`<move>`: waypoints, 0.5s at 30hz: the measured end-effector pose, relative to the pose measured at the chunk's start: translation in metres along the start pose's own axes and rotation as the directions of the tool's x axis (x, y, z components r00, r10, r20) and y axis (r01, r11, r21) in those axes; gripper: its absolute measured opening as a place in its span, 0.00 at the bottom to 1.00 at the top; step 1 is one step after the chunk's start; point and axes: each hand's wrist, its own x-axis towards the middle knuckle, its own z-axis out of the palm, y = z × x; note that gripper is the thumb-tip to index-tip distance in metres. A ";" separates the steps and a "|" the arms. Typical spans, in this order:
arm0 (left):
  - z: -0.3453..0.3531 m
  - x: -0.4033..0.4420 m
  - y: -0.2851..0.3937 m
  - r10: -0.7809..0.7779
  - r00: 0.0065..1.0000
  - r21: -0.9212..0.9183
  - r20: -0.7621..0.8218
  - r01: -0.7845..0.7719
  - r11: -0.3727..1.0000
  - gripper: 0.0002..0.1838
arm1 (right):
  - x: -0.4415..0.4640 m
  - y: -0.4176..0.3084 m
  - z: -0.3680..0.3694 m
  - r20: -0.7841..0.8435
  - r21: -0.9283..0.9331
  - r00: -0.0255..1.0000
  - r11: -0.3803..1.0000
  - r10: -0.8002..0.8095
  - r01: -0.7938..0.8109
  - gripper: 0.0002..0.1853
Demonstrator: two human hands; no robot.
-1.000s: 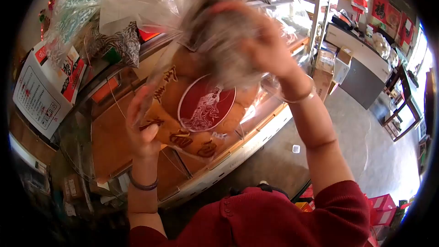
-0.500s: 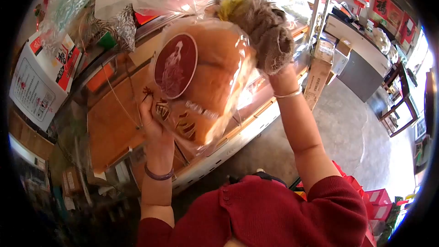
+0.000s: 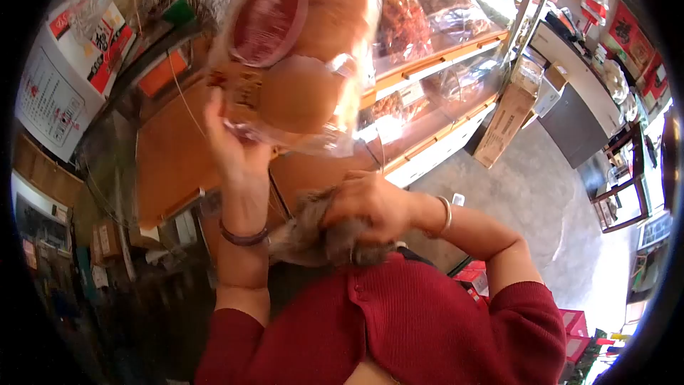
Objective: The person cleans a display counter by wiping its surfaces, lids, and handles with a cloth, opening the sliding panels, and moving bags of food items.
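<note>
My left hand [image 3: 239, 150] holds up a clear plastic bag of bread [image 3: 303, 96] by its lower left corner. The bag bears a dark red oval label, and rounded golden-brown bread shows through the film. Close to my body, the fingers of my right hand [image 3: 374, 207] are wrapped round a crumpled grey-brown cloth [image 3: 313, 224]. The cloth is near my left forearm; whether they touch, I cannot tell. Both the bag and the cloth are blurred.
A glass display case [image 3: 434, 60] with packaged goods on its shelves stands ahead. Left of it are a brown panel [image 3: 171, 164] and a printed white sheet [image 3: 53, 110]. A tall cardboard box [image 3: 502, 128] stands on the concrete floor at right, before a grey-and-white desk [image 3: 577, 117].
My right hand has drawn the cloth back from beside the bag to near my chest. The bread bag has risen and tilted in my left hand, uncovering the display shelves behind.
</note>
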 end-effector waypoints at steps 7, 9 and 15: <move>-0.095 -0.082 0.069 0.078 0.989 0.195 -0.122 -0.053 0.979 0.27 | -0.042 0.153 0.069 0.075 0.995 0.685 -0.007 0.724 -0.101 0.21; -0.126 -0.116 0.083 0.087 0.977 0.315 -0.194 -0.022 0.949 0.27 | -0.030 0.167 0.071 0.078 0.993 0.798 -0.116 0.598 -0.011 0.18; -0.202 -0.214 0.091 0.110 0.913 0.590 -0.393 0.158 0.792 0.29 | 0.015 0.174 0.088 -0.025 0.974 0.829 -0.172 0.559 0.145 0.28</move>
